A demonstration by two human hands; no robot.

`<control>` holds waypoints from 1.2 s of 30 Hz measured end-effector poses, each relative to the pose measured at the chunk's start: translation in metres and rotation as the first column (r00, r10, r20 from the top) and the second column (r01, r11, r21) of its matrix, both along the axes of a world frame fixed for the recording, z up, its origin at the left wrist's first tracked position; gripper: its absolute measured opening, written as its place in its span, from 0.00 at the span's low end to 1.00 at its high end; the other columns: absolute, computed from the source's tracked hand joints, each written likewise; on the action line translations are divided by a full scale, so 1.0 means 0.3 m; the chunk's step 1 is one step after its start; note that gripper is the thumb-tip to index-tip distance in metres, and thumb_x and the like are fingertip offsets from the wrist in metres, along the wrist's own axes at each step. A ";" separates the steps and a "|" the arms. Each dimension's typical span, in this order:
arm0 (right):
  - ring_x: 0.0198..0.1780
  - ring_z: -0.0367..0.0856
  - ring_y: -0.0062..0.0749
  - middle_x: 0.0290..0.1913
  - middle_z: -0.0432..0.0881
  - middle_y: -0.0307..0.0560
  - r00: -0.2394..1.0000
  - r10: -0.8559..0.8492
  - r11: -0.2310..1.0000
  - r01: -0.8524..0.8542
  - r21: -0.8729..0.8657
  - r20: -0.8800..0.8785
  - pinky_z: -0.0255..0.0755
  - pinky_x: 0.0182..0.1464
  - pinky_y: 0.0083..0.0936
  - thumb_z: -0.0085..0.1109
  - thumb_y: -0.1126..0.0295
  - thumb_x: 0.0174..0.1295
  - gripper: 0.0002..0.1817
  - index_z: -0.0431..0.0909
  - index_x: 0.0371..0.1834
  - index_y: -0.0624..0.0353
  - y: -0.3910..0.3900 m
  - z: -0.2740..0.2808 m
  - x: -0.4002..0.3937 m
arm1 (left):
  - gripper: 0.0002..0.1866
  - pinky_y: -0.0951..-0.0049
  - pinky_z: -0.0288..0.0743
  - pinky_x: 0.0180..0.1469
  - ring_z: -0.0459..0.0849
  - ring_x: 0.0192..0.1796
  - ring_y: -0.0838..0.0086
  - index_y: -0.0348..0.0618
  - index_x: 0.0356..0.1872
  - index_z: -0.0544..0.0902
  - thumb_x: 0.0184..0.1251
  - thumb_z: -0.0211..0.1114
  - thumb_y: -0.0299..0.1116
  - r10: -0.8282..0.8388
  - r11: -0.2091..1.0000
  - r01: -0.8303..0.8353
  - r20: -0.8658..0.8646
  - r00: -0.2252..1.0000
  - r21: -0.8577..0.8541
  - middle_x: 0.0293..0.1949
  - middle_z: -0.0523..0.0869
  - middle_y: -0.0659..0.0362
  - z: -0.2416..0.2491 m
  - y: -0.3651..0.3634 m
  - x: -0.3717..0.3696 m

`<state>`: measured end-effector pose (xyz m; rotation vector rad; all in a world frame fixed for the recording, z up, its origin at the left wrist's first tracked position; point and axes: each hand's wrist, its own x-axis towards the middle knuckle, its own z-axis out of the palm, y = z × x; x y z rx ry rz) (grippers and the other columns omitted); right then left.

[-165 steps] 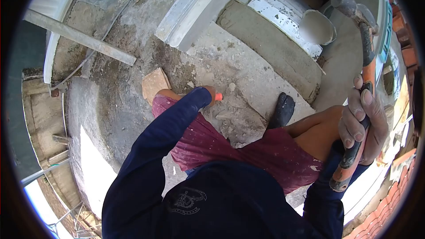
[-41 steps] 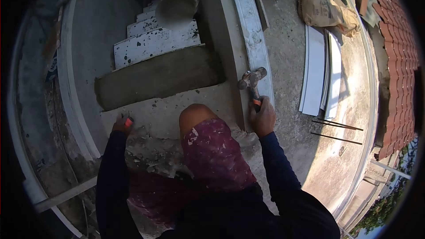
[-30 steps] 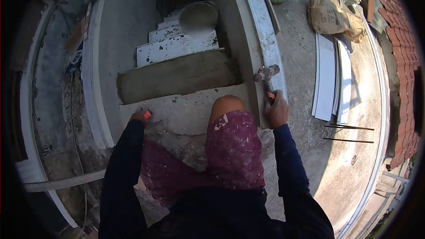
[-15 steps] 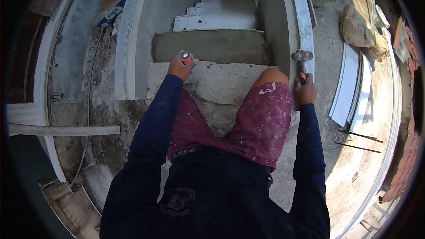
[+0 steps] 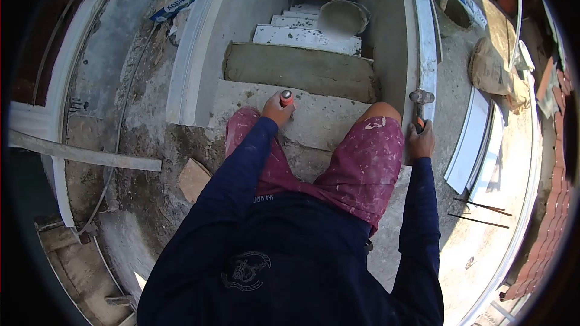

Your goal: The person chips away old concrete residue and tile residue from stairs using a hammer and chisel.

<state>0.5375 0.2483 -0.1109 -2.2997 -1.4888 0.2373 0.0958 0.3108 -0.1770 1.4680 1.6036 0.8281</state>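
Note:
My left hand (image 5: 277, 111) is closed around the red grip of a chisel (image 5: 286, 99), its round metal striking end facing up toward me. It is over the chipped concrete step (image 5: 323, 110) between my knees; the chisel's lower end is mostly hidden. Out to the right, my right hand (image 5: 422, 143) grips the black and orange handle of a hammer (image 5: 421, 97). The metal hammer head points away from me, above or against the pale ledge at the stairwell's right side; contact cannot be made out.
Stairs descend ahead past a smooth mortared step (image 5: 302, 70) and white speckled treads (image 5: 308, 38). A round bucket (image 5: 343, 19) stands on them. At right are a paper sack (image 5: 490, 66), long white panels (image 5: 468, 139) and thin rods (image 5: 480, 220). A plank (image 5: 90, 153) juts in from the left.
My left hand with the chisel has moved right and closer to my body. The view has shifted, and a broken flat piece shows beside my left sleeve. The hammer stays in my right hand.

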 end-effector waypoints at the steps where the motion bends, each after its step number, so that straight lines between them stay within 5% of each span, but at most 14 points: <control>1: 0.42 0.81 0.69 0.35 0.83 0.68 1.000 -0.003 1.000 0.002 0.023 0.014 0.72 0.43 0.52 0.66 0.60 0.59 0.20 0.72 0.46 0.62 0.000 -0.006 0.002 | 0.22 0.62 0.76 0.53 0.85 0.46 0.57 0.38 0.45 0.79 0.56 0.73 0.44 0.008 1.000 -0.007 0.023 1.000 -0.008 0.41 0.86 0.49 0.013 -0.001 0.013; 9: 0.42 0.81 0.68 0.37 0.83 0.69 0.999 -0.005 1.000 0.005 0.003 0.044 0.73 0.44 0.51 0.66 0.57 0.59 0.23 0.73 0.48 0.62 -0.001 0.002 -0.008 | 0.23 0.62 0.77 0.51 0.86 0.46 0.55 0.38 0.46 0.79 0.55 0.74 0.42 0.083 0.991 -0.077 -0.058 0.995 0.109 0.40 0.87 0.49 0.018 0.048 0.009; 12: 0.43 0.81 0.68 0.37 0.83 0.68 0.999 0.003 1.000 -0.004 0.013 0.041 0.73 0.44 0.51 0.66 0.57 0.58 0.23 0.73 0.48 0.62 0.008 -0.003 -0.006 | 0.24 0.62 0.78 0.51 0.86 0.45 0.55 0.39 0.47 0.79 0.56 0.74 0.43 0.201 0.977 -0.210 0.207 0.958 0.022 0.40 0.87 0.49 0.013 0.057 -0.003; 16: 0.41 0.81 0.66 0.35 0.82 0.68 0.996 0.037 0.997 -0.043 0.068 0.080 0.73 0.43 0.49 0.68 0.58 0.57 0.23 0.74 0.47 0.65 0.005 -0.023 0.012 | 0.24 0.62 0.77 0.52 0.86 0.46 0.55 0.39 0.49 0.78 0.57 0.73 0.41 0.124 0.991 -0.125 0.031 0.992 0.040 0.40 0.87 0.48 0.023 0.013 -0.003; 20: 0.27 0.80 0.43 0.28 0.82 0.54 0.981 0.118 0.993 -0.118 0.009 -0.155 0.72 0.32 0.36 0.68 0.62 0.59 0.20 0.75 0.47 0.66 0.044 0.034 0.084 | 0.23 0.62 0.77 0.53 0.86 0.48 0.54 0.40 0.51 0.77 0.58 0.73 0.39 0.034 0.997 -0.030 -0.061 0.998 0.069 0.42 0.87 0.48 0.010 0.000 0.010; 22: 0.22 0.76 0.28 0.25 0.79 0.44 0.911 -0.001 0.999 -0.016 -0.037 -0.412 0.69 0.26 0.27 0.66 0.64 0.62 0.17 0.76 0.47 0.65 0.035 0.175 0.003 | 0.23 0.62 0.77 0.53 0.86 0.49 0.54 0.40 0.52 0.77 0.59 0.72 0.39 -0.014 0.999 0.016 -0.033 0.999 0.050 0.43 0.87 0.47 0.023 -0.015 0.017; 26: 0.19 0.69 0.16 0.22 0.73 0.36 0.665 0.193 0.968 -0.009 0.251 -0.722 0.63 0.22 0.17 0.59 0.63 0.70 0.13 0.76 0.46 0.63 -0.032 0.472 -0.302 | 0.24 0.63 0.77 0.55 0.86 0.50 0.54 0.39 0.53 0.76 0.60 0.71 0.39 -0.054 0.998 0.054 0.001 0.999 0.043 0.45 0.86 0.46 0.035 -0.033 0.031; 31: 0.19 0.68 0.15 0.23 0.72 0.35 0.474 0.244 0.954 -0.273 0.122 -0.846 0.63 0.21 0.15 0.54 0.60 0.73 0.17 0.73 0.53 0.64 -0.070 0.613 -0.566 | 0.21 0.60 0.76 0.54 0.85 0.51 0.52 0.40 0.52 0.77 0.61 0.71 0.38 -0.076 0.997 0.077 -0.035 0.996 0.021 0.45 0.86 0.45 0.059 -0.026 0.033; 36: 0.19 0.69 0.18 0.22 0.72 0.37 0.407 0.514 0.858 -0.254 0.446 -0.755 0.63 0.22 0.18 0.51 0.62 0.74 0.14 0.72 0.49 0.64 -0.024 0.687 -0.791 | 0.23 0.59 0.76 0.54 0.84 0.51 0.50 0.41 0.55 0.75 0.62 0.70 0.39 -0.172 0.985 0.171 -0.027 0.985 -0.012 0.46 0.86 0.45 0.061 -0.005 0.047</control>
